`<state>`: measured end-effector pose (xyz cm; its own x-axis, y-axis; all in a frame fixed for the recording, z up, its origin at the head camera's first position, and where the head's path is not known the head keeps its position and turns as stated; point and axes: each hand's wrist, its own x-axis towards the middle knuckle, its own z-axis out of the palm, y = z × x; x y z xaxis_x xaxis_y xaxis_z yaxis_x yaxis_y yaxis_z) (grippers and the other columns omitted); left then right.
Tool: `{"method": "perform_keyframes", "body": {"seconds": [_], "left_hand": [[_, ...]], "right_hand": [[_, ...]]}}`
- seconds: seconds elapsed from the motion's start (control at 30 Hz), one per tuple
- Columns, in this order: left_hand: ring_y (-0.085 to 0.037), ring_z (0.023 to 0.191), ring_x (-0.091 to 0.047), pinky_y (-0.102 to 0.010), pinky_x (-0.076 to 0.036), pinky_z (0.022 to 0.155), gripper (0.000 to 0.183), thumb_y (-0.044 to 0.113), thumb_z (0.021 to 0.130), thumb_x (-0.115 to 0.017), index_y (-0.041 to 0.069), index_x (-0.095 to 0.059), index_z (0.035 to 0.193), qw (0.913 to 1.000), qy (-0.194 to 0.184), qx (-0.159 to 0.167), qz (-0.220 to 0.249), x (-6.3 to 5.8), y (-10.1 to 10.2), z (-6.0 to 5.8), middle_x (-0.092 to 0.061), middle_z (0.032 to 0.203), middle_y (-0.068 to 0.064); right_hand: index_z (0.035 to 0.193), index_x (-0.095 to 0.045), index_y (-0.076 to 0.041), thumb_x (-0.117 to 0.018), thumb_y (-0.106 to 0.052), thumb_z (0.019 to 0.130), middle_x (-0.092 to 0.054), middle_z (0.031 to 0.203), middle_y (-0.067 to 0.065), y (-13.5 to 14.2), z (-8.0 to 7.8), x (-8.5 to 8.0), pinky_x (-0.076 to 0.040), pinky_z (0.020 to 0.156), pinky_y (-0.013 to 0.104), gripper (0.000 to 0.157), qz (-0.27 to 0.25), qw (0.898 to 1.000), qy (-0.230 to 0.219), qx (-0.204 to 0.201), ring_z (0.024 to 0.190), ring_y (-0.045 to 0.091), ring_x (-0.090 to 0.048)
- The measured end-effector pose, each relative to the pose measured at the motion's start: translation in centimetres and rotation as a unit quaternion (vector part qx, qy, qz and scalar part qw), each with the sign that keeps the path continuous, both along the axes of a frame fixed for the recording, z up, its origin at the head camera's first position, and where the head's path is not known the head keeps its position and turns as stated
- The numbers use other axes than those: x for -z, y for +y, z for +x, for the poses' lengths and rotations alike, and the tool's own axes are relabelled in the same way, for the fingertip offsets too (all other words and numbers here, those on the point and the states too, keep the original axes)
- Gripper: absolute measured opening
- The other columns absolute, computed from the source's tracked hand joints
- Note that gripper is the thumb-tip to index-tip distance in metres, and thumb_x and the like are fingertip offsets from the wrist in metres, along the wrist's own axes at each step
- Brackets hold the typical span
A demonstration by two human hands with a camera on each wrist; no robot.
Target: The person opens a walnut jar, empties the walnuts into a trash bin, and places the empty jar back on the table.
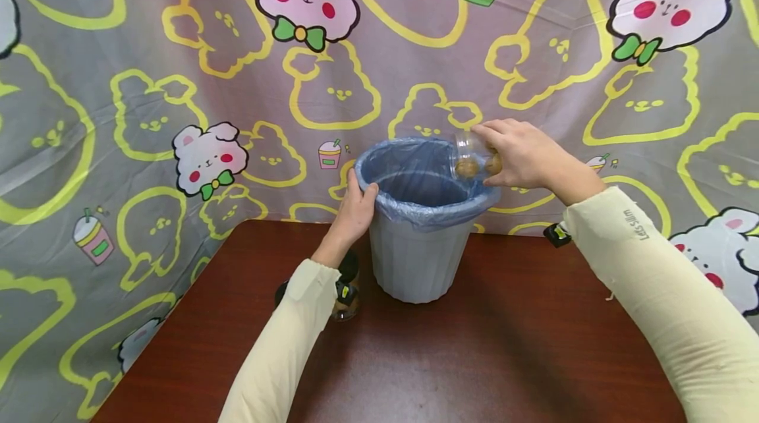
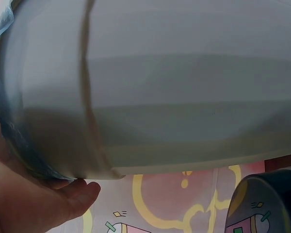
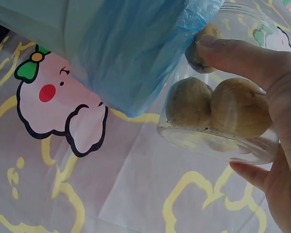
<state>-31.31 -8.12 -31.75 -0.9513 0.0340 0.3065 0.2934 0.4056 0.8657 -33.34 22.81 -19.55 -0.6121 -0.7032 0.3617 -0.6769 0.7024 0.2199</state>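
A pale grey trash can (image 1: 418, 258), lined with a blue plastic bag (image 1: 415, 212), stands upright on the table. My left hand (image 1: 358, 205) grips the left side of its lined rim, thumb on the near side. In the left wrist view the can's ribbed wall (image 2: 194, 82) fills most of the picture. Above the right part of the rim my right hand (image 1: 518, 153) holds a clear jar (image 1: 465, 146) without a lid. Several brown walnuts (image 3: 189, 104) lie inside the jar near its base, and its threaded mouth shows in the right wrist view.
Dark-lidded clear jars (image 1: 346, 308) stand left of the can, partly hidden by my left forearm. A dark lid (image 2: 276, 201) appears in the left wrist view. The reddish-brown table (image 1: 474, 357) backs onto a patterned cloth (image 1: 237, 100).
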Motion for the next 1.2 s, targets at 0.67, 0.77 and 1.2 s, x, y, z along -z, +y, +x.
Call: {"method": "perform_keyframes", "body": {"seconds": [0.67, 0.77, 1.2], "left_hand": [[-0.023, 0.142, -0.006, -0.037, -0.01, 0.113, 0.075, 0.034, 0.098, -0.037, 0.003, 0.008, 0.15, 1.0, 0.004, 0.005, 0.002, -0.04, -0.16, 0.17, 0.0, 0.157, -0.014], [-0.023, 0.142, -0.007, -0.037, -0.01, 0.113, 0.075, 0.035, 0.098, -0.037, 0.003, 0.007, 0.15, 1.0, 0.006, 0.004, 0.001, -0.06, -0.14, 0.17, -0.001, 0.157, -0.014], [-0.023, 0.142, -0.005, -0.037, -0.009, 0.113, 0.074, 0.033, 0.099, -0.037, 0.003, 0.007, 0.15, 1.0, -0.002, 0.001, 0.001, -0.02, -0.05, 0.18, 0.001, 0.157, -0.014]], "right_hand": [[0.132, -0.047, 0.002, -0.088, -0.027, 0.057, -0.052, 0.125, 0.021, -0.57, -0.06, 0.28, -0.034, 0.097, 0.054, 0.09, 0.012, 0.997, 0.059, -0.055, 0.115, 0.042, -0.046], [0.132, -0.047, 0.002, -0.087, -0.027, 0.057, -0.052, 0.125, 0.02, -0.65, -0.01, 0.26, -0.034, 0.098, 0.053, 0.089, 0.009, 0.997, 0.058, -0.05, 0.116, 0.041, -0.046], [0.132, -0.048, 0.003, -0.089, -0.026, 0.055, -0.053, 0.125, 0.02, -0.99, 0.02, 0.38, -0.034, 0.098, 0.051, 0.091, 0.027, 0.995, 0.077, -0.059, 0.114, 0.04, -0.047]]}}
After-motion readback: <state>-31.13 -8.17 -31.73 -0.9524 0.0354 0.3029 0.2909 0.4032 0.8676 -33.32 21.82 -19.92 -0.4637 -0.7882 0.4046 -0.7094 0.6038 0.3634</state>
